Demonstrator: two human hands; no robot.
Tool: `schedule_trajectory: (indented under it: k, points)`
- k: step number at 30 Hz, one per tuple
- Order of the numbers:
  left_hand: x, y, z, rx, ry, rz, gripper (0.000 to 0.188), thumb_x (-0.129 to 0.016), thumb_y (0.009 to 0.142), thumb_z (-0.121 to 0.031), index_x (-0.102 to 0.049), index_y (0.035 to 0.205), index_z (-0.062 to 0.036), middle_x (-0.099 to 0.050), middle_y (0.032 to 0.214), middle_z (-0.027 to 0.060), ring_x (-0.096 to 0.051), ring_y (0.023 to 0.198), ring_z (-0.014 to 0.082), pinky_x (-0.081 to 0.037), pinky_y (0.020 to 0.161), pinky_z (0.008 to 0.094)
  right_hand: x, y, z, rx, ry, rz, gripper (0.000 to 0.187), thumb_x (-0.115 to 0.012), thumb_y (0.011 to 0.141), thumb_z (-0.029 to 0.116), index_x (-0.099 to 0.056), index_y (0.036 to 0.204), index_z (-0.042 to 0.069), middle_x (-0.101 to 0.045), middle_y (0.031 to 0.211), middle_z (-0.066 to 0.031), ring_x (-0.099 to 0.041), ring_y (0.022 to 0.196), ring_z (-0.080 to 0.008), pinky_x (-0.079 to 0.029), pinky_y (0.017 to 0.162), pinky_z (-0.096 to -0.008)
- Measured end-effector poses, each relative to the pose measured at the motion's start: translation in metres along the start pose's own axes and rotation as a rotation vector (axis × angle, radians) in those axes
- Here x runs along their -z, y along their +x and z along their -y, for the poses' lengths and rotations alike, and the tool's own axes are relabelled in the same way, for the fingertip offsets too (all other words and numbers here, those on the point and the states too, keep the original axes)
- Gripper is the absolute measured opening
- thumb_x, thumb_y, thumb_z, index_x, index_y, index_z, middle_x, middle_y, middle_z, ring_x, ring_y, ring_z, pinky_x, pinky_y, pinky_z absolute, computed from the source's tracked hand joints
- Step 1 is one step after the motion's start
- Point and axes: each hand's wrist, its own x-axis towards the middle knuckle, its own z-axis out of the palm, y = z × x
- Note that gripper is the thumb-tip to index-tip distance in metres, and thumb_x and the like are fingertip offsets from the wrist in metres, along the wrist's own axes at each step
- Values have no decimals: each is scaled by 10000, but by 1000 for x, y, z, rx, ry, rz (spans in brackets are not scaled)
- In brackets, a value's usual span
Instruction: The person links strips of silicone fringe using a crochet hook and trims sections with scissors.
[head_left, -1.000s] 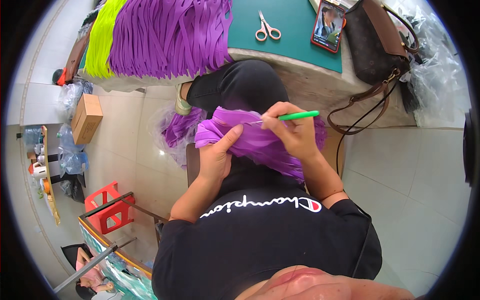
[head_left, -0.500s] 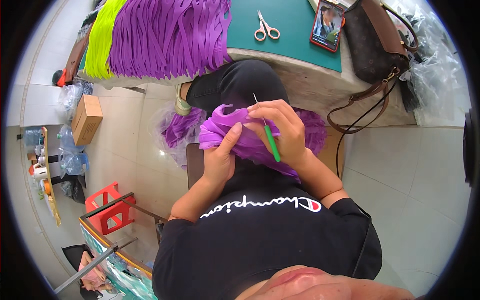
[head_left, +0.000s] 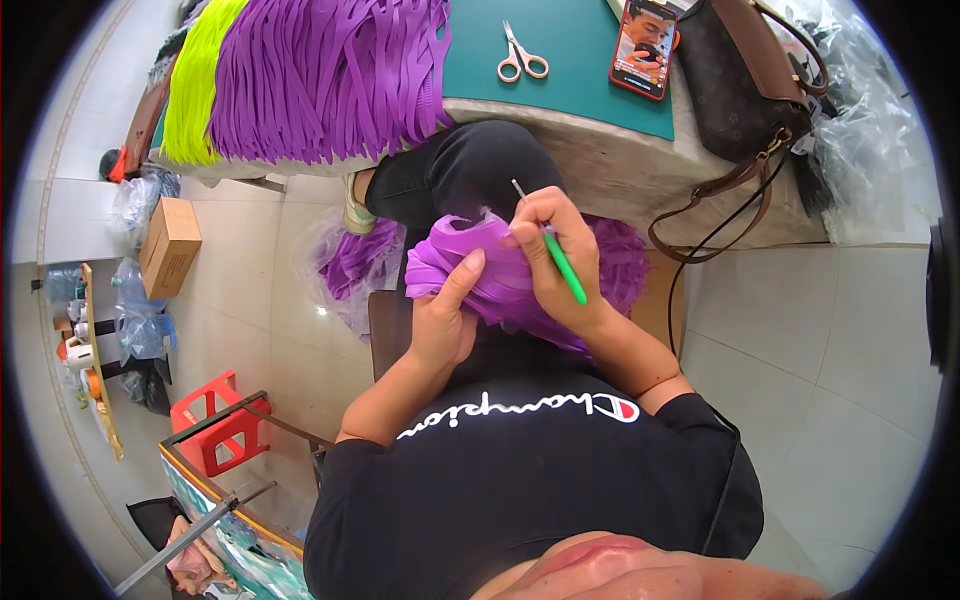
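Our right hand point(head_left: 555, 250) has tipped the green-handled hook point(head_left: 552, 250) from level to steep, fingers clamped on it, metal tip up by the purple strip bundle point(head_left: 500, 275) on our lap. Left hand point(head_left: 445, 315) grips bundle's left edge, thumb on top. Looks like next stitch underway, w/ hook re-angled.

1. This is a small craft workshop with a tiled floor.
2. A bench point(head_left: 600, 130) carries a green cutting mat point(head_left: 570, 55), pink-handled scissors point(head_left: 521, 57), and heaps of cut purple ribbon strips point(head_left: 320, 80) and neon-yellow ribbon strips point(head_left: 195, 85).
3. A cardboard box point(head_left: 168, 247), clear plastic bags point(head_left: 140, 325) and a red plastic stool point(head_left: 215, 435) stand on the floor.
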Motion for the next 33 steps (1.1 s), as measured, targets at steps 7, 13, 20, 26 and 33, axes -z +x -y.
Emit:
schedule_trajectory:
  k: [7,13,20,26,33]
  points:
    - [1,3,-4,33,-57,-45,281,-555,961,-171,-559,1194,-12,-629,1159,117,-615,1087,208,-481,965,377,17,8,5,296,-194,54,159,-606,940,89,-655,1056,-8,-636,960,-108,-635,815,-176,-511,734,-292]
    - [8,10,-1,164,-149,-72,330,-567,959,-214,-551,1217,-8,-627,1189,115,-616,1090,211,-472,982,364,22,1,0,291,-205,226,259,-590,954,137,-661,1155,-9,-634,933,-130,-631,825,-198,-514,726,-297]
    - [5,15,-2,43,20,-83,213,-692,882,-66,-635,1080,-11,-681,1029,90,-661,941,176,-516,869,313,9,-10,-12,148,74,114,98,-669,861,2,-614,942,7,-643,923,-132,-642,837,-252,-514,737,-329]
    - [4,12,-1,-8,64,-115,202,-688,876,-46,-638,1068,-5,-686,1000,88,-667,912,174,-524,844,305,14,-5,-12,233,-70,201,102,-676,859,10,-603,930,13,-646,916,-130,-643,843,-263,-511,740,-343]
    - [8,13,-2,-70,112,-98,204,-686,852,4,-630,1048,-2,-683,985,95,-668,900,168,-530,836,306,15,2,-7,310,-178,216,119,-694,831,5,-605,910,15,-642,904,-131,-632,814,-276,-504,717,-349]
